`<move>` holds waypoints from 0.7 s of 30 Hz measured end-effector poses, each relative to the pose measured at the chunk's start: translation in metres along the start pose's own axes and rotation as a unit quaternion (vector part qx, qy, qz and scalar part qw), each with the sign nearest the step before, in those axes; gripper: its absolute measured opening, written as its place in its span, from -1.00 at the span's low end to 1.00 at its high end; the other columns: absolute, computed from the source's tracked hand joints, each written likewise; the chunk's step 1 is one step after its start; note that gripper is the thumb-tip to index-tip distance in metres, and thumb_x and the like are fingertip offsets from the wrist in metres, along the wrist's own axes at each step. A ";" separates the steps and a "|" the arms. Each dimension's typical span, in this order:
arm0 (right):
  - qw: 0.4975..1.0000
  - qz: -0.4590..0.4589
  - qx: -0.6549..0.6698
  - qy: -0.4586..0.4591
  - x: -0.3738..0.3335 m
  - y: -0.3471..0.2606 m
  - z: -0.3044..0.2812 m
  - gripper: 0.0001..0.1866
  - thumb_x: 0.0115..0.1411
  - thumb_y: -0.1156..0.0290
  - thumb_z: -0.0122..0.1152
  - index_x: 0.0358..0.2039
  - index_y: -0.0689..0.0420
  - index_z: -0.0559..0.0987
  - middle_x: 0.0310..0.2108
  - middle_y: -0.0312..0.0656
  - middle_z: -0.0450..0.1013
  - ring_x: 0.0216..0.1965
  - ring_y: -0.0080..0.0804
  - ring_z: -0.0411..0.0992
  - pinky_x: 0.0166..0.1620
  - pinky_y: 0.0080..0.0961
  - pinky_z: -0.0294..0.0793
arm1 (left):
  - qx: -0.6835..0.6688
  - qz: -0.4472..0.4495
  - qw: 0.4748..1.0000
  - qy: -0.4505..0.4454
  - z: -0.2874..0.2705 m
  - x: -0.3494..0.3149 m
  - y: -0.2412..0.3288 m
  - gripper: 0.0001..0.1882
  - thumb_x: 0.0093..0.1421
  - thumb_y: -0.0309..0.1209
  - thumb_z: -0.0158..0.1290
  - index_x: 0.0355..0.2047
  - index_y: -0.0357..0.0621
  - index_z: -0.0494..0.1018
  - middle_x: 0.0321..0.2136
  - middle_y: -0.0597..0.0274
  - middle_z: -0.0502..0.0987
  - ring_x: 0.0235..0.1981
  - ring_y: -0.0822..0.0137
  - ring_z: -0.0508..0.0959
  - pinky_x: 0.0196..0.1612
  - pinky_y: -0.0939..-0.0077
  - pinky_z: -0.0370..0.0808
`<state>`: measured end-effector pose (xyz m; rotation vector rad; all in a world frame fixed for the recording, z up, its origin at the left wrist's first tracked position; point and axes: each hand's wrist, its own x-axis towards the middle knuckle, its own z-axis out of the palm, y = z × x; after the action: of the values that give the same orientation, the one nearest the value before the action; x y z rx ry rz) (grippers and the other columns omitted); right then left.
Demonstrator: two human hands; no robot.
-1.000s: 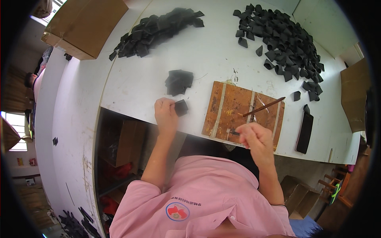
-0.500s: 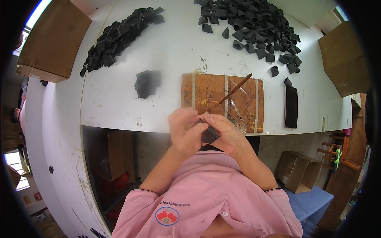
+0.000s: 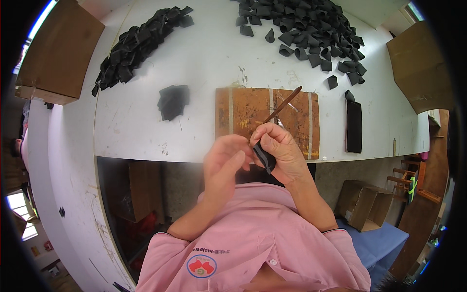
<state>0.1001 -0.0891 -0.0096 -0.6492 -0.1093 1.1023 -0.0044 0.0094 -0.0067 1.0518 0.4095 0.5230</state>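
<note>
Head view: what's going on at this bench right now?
A person in a pink shirt holds a small black piece in front of the chest, between the left hand and the right hand. The right hand also grips a thin brown stick that points out over a wooden board on the white table. Heaps of similar black pieces lie further back.

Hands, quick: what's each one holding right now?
Left hand: fingers curled, touching the black piece; whether it grips it cannot be told.
Right hand: closed on the thin brown stick and the black piece.
</note>
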 end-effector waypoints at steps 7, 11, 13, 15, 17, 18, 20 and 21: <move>1.000 0.006 -0.011 0.014 0.000 0.000 0.001 -0.84 0.06 0.38 0.14 -0.39 0.19 0.43 -0.47 -0.30 0.38 -0.50 -0.57 0.37 -0.44 -0.63 0.42 | -0.020 -0.109 0.992 -0.061 -0.002 0.004 0.002 -0.83 0.03 -0.48 0.05 -0.38 -0.30 0.38 -0.54 0.23 0.45 -0.52 0.50 0.44 -0.46 0.71 0.36; 0.999 0.001 -0.037 0.030 0.002 -0.001 0.001 -0.84 0.07 0.38 0.14 -0.40 0.20 0.44 -0.51 -0.31 0.39 -0.50 -0.59 0.36 -0.43 -0.67 0.41 | 0.014 -0.109 0.992 -0.057 0.001 0.007 0.004 -0.91 0.02 -0.55 0.06 -0.43 -0.29 0.41 -0.56 0.28 0.46 -0.53 0.54 0.44 -0.49 0.76 0.36; 0.997 -0.003 -0.067 0.043 0.002 0.000 -0.001 -0.84 0.07 0.38 0.14 -0.41 0.20 0.44 -0.51 -0.31 0.39 -0.50 -0.59 0.35 -0.44 -0.68 0.39 | 0.018 -0.105 0.993 -0.055 0.005 0.006 0.005 -0.92 0.03 -0.55 0.04 -0.43 -0.29 0.40 -0.56 0.30 0.45 -0.54 0.56 0.42 -0.49 0.77 0.35; 0.970 -0.032 -0.226 0.083 0.002 0.002 -0.001 -0.79 0.03 0.35 0.18 -0.38 0.21 0.46 -0.50 -0.29 0.38 -0.50 -0.57 0.34 -0.43 -0.65 0.37 | 0.022 -0.098 0.994 -0.052 0.006 0.006 0.005 -0.93 0.04 -0.56 0.03 -0.42 -0.28 0.40 -0.57 0.32 0.44 -0.55 0.58 0.40 -0.49 0.78 0.34; 0.917 -0.112 -0.359 0.131 0.002 0.009 -0.003 -0.77 0.01 0.34 0.20 -0.36 0.21 0.46 -0.50 -0.27 0.37 -0.51 -0.53 0.33 -0.43 -0.61 0.36 | 0.078 -0.099 0.991 -0.033 0.004 0.006 0.000 -0.99 0.06 -0.60 -0.03 -0.47 -0.27 0.36 -0.53 0.34 0.44 -0.54 0.58 0.38 -0.49 0.76 0.29; 0.838 -0.188 -0.482 0.176 0.002 0.010 -0.003 -0.74 -0.02 0.34 0.22 -0.34 0.20 0.46 -0.50 -0.24 0.36 -0.52 -0.49 0.33 -0.43 -0.58 0.35 | 0.078 -0.098 0.992 -0.035 0.003 0.006 -0.002 -0.99 0.06 -0.60 -0.03 -0.47 -0.27 0.36 -0.53 0.34 0.44 -0.54 0.58 0.38 -0.49 0.76 0.29; 0.692 -0.309 -0.626 0.184 -0.003 0.006 0.004 -0.72 -0.04 0.34 0.23 -0.34 0.22 0.46 -0.50 -0.21 0.35 -0.53 -0.42 0.34 -0.42 -0.54 0.35 | 0.195 -0.032 0.980 -0.008 -0.002 0.006 -0.006 -0.97 0.03 -0.59 -0.03 -0.47 -0.26 0.35 -0.57 0.33 0.41 -0.56 0.56 0.36 -0.51 0.74 0.29; 0.505 -0.415 -0.734 0.186 -0.006 0.003 0.009 -0.70 -0.07 0.35 0.24 -0.33 0.23 0.46 -0.51 -0.18 0.35 -0.53 -0.36 0.35 -0.41 -0.49 0.35 | 0.197 -0.030 0.980 -0.005 -0.006 0.006 -0.007 -0.97 0.03 -0.59 -0.03 -0.47 -0.26 0.35 -0.57 0.33 0.41 -0.56 0.56 0.36 -0.51 0.74 0.29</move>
<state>0.0916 -0.0891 -0.0021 -2.0564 -0.9583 -0.4186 -0.0009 0.0146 -0.0154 1.4173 0.5470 0.3901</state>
